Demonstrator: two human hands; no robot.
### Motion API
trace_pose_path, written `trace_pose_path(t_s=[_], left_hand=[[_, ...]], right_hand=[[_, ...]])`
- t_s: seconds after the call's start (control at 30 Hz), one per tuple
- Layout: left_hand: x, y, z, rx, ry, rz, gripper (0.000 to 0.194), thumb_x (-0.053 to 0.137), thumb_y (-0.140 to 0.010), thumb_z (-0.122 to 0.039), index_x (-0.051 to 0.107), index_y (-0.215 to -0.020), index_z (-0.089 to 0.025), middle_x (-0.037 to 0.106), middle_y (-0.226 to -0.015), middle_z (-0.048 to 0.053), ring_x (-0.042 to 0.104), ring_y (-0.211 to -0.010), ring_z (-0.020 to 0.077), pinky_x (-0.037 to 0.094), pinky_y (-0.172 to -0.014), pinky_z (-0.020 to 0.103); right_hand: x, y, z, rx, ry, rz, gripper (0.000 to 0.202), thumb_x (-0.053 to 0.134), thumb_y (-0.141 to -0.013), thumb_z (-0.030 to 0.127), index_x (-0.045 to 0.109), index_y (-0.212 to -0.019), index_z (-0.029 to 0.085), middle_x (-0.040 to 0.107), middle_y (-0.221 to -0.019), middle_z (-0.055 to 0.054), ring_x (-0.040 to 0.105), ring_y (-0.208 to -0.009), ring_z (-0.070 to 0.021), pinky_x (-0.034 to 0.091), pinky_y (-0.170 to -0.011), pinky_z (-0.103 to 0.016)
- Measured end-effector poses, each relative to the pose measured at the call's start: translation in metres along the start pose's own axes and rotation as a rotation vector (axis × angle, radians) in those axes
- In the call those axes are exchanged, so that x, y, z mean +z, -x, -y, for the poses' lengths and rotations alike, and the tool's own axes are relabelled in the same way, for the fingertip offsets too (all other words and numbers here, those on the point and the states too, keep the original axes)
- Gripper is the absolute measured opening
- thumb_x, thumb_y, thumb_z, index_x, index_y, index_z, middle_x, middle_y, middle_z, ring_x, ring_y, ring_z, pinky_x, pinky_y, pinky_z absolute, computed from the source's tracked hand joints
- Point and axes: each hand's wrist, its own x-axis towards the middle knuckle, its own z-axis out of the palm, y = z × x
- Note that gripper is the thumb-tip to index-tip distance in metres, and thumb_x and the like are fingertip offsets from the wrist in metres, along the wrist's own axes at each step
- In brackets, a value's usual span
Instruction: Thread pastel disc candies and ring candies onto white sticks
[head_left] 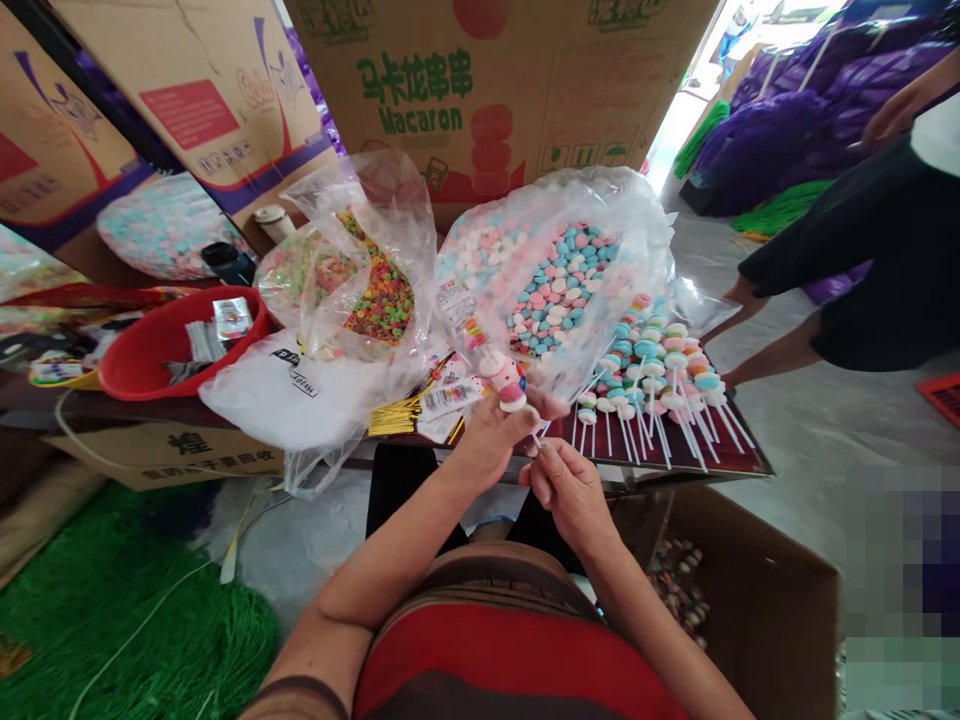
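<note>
Over the table's front edge, my left hand [495, 435] is closed around a candy skewer [508, 380] of stacked pink and white pieces, which seems to be in a clear printed wrapper. Its top leans up and to the left, with small coloured rings near the tip. My right hand [574, 490] pinches the skewer's white stick just below, fingertips close to the left hand. To the left lie printed wrappers [454, 398] and a bundle of yellow twist ties [394, 417]. Several finished-looking candy skewers [652, 370] are piled to the right, white sticks pointing toward me.
Behind my hands stand an open bag of pastel candies [562, 290] and a bag of coloured rings [379, 300]. A red basin [124, 360] is at left. Cardboard boxes [570, 90] wall the back. An open carton [772, 600] sits below right; another person's legs [847, 260] are beyond.
</note>
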Motion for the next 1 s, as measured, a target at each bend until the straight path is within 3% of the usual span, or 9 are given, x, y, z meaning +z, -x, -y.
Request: trace_pose_path(t_s=[0.07,0.13,0.23,0.33,0.43,0.57,0.77,0.9,1.0], left_hand=[[-0.006,-0.003,-0.012,0.050,0.053,0.030,0.077,0.091,-0.054,-0.078,0.072,-0.105,-0.024,0.079,-0.102,0.007,0.075,-0.092,0.0228,0.054,-0.065,0.027],[-0.010,-0.010,-0.030,0.136,0.117,-0.022,0.078,0.091,-0.055,-0.078,0.072,-0.111,-0.027,0.079,-0.101,0.005,0.077,-0.101,0.0250,0.060,-0.080,0.033],[-0.010,-0.021,-0.047,0.207,0.149,-0.177,0.048,0.091,-0.075,-0.057,0.071,-0.105,-0.026,0.071,-0.073,-0.004,0.077,-0.084,0.0173,0.059,-0.086,0.031],[-0.005,-0.025,-0.045,0.175,0.153,-0.300,0.027,0.083,-0.087,-0.043,0.069,-0.096,-0.022,0.061,-0.060,-0.008,0.072,-0.067,0.0109,0.058,-0.081,0.027],[0.000,-0.023,-0.036,0.128,0.151,-0.323,0.030,0.080,-0.089,-0.048,0.067,-0.093,-0.021,0.059,-0.059,-0.009,0.069,-0.063,0.0109,0.058,-0.081,0.029],[-0.002,-0.018,-0.034,0.115,0.080,-0.194,0.037,0.084,-0.083,-0.055,0.067,-0.089,-0.022,0.057,-0.056,-0.007,0.071,-0.068,0.0150,0.059,-0.082,0.034],[-0.014,-0.018,-0.037,0.075,0.069,0.035,0.058,0.088,-0.062,-0.076,0.069,-0.084,-0.026,0.050,-0.049,-0.006,0.076,-0.076,0.0251,0.062,-0.080,0.041],[-0.016,-0.016,-0.025,0.028,0.064,0.147,0.062,0.091,-0.058,-0.075,0.069,-0.088,-0.026,0.051,-0.050,-0.005,0.077,-0.081,0.0277,0.062,-0.082,0.043],[-0.019,-0.011,-0.016,-0.012,-0.008,0.182,0.055,0.091,-0.068,-0.066,0.070,-0.096,-0.023,0.060,-0.058,-0.004,0.075,-0.074,0.0232,0.061,-0.077,0.039]], right_hand=[[-0.004,0.001,0.000,0.020,-0.014,0.055,0.042,0.071,-0.092,0.063,0.068,-0.084,0.022,0.041,-0.040,0.011,0.045,-0.045,-0.0102,0.051,-0.067,-0.028],[-0.010,0.003,0.000,0.052,0.027,0.120,0.042,0.069,-0.094,0.062,0.069,-0.085,0.021,0.039,-0.039,0.011,0.046,-0.045,-0.0110,0.051,-0.066,-0.028],[-0.020,0.004,-0.001,0.032,0.176,0.144,0.040,0.069,-0.093,0.059,0.071,-0.103,0.021,0.053,-0.048,0.008,0.054,-0.048,-0.0132,0.048,-0.057,-0.027],[-0.024,0.004,-0.002,-0.165,0.416,-0.022,0.033,0.071,-0.092,0.053,0.070,-0.106,0.023,0.067,-0.063,0.004,0.056,-0.050,-0.0129,0.047,-0.052,-0.026],[-0.022,0.006,-0.003,-0.310,0.558,-0.183,0.028,0.067,-0.095,0.051,0.071,-0.093,0.024,0.067,-0.062,0.003,0.058,-0.050,-0.0123,0.049,-0.054,-0.026],[-0.017,0.012,0.000,-0.093,0.319,-0.052,0.041,0.067,-0.093,0.063,0.071,-0.088,0.022,0.062,-0.051,0.004,0.052,-0.041,-0.0120,0.044,-0.045,-0.024],[-0.009,0.016,0.009,0.297,-0.217,0.266,0.042,0.082,-0.083,0.060,0.066,-0.072,0.022,0.036,-0.031,0.014,0.023,-0.028,-0.0059,0.056,-0.053,-0.029],[0.004,0.016,0.009,0.399,-0.289,0.296,0.042,0.085,-0.079,0.058,0.064,-0.073,0.022,0.032,-0.032,0.016,0.016,-0.029,-0.0048,0.050,-0.046,-0.026],[0.010,0.015,0.005,0.328,-0.195,0.234,0.041,0.081,-0.082,0.060,0.068,-0.080,0.022,0.040,-0.036,0.013,0.026,-0.032,-0.0058,0.047,-0.047,-0.023]])
